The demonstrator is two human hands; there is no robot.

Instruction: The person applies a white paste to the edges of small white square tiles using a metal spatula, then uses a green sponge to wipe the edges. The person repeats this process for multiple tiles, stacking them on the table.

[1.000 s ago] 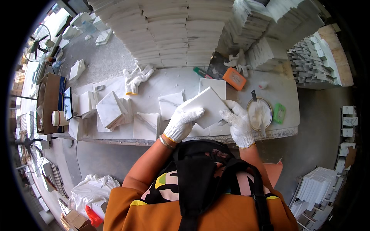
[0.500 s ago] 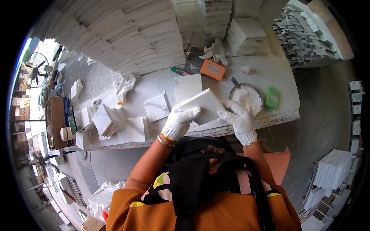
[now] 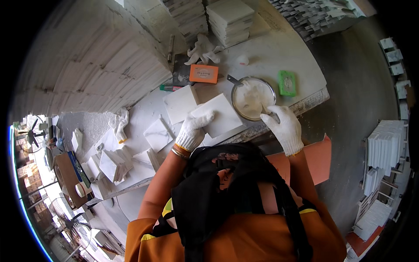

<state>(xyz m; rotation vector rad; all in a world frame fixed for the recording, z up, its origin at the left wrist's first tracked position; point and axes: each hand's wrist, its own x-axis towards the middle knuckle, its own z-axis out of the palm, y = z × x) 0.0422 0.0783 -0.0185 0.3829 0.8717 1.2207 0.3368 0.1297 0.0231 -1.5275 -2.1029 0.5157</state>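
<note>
My left hand (image 3: 194, 131), in a white knit glove, grips a white marble tile (image 3: 220, 115) at its left edge, thumb on the upper face. The tile lies tilted over other pale tiles, close to the table's front edge. My right hand (image 3: 283, 129), gloved alike, is off the tile. Its thumb and fingers are apart and reach to the near rim of a round metal bowl (image 3: 234, 109) of white paste. I see nothing held in it. A scraper (image 3: 234, 80) with a dark handle rests on the bowl's far left rim.
An orange box (image 3: 204, 74) and a green block (image 3: 287, 83) lie around the bowl. Loose gloves (image 3: 203, 50) are behind. Veined tiles (image 3: 159, 133) stand or lie to the left. High tile stacks (image 3: 96, 65) rise at the far left.
My right hand has let go of the tile and moved right to the bowl. My left hand keeps the tile, which is now lower and flatter. The view has turned.
</note>
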